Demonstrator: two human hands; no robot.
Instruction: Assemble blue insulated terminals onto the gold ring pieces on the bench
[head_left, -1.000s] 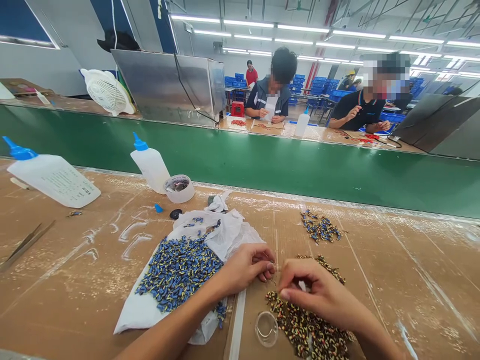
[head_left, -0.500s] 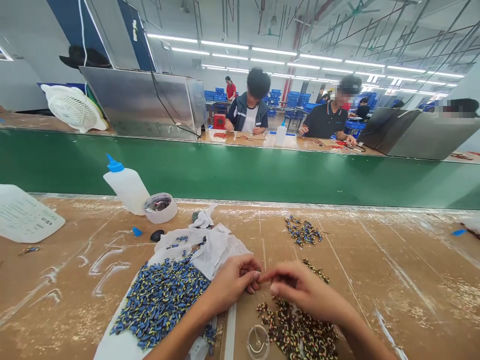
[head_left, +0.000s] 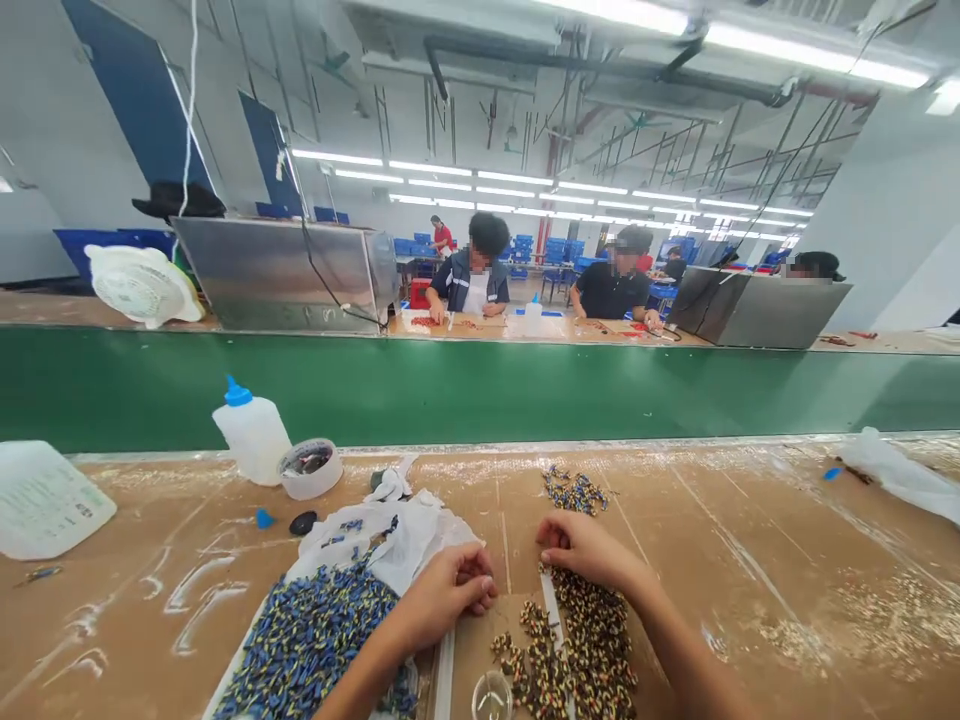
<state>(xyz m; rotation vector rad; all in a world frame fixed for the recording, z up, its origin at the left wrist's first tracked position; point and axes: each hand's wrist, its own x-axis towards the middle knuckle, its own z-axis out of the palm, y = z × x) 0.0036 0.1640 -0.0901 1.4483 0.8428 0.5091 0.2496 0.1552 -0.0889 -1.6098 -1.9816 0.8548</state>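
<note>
My left hand is curled with fingertips pinched together beside a white plastic bag that holds a heap of small blue parts. What it pinches is too small to make out. My right hand rests fingers-down on the far end of a pile of dark red-and-yellow wound parts, fingers closed together. A small cluster of finished blue-and-dark parts lies just beyond my right hand. A small clear round dish sits at the near edge.
A glue bottle with a blue cap, a tape roll and a lying bottle are on the left of the cardboard-covered bench. A green conveyor belt runs across. Other people work at the far side.
The camera tilted up, so the bench sits lower in view. My hands have separated; the right hand moved forward onto the dark pile.
</note>
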